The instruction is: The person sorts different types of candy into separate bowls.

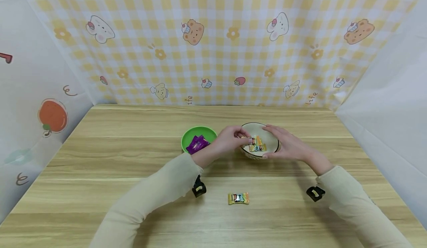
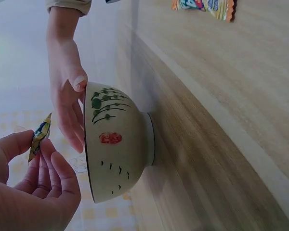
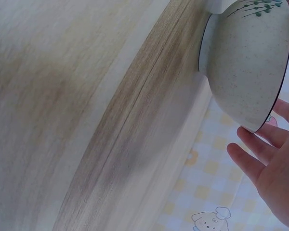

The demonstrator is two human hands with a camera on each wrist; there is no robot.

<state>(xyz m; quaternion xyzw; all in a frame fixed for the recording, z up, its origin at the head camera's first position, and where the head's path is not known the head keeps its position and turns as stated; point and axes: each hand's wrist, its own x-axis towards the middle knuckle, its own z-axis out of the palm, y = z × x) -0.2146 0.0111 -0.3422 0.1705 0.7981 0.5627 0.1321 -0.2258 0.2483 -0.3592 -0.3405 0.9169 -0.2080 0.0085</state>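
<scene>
My left hand (image 1: 230,138) pinches a yellow wrapped candy (image 2: 40,136) between thumb and fingertips. It is held over the left part of a cream bowl (image 2: 118,154) with a dark rim and painted green sprigs. Several yellow wrapped candies (image 1: 257,148) lie inside the bowl. From the right side, my right hand (image 1: 291,144) holds the bowl by its rim, thumb at the near edge and fingers at the far edge. The bowl stands upright on the table.
A green dish (image 1: 185,139) with purple wrapped packets (image 1: 197,144) stands left of the bowl, partly behind my left forearm. One more yellow wrapped candy (image 1: 238,198) lies on the wooden table (image 1: 133,144) nearer to me. A checked cloth (image 1: 213,62) hangs behind.
</scene>
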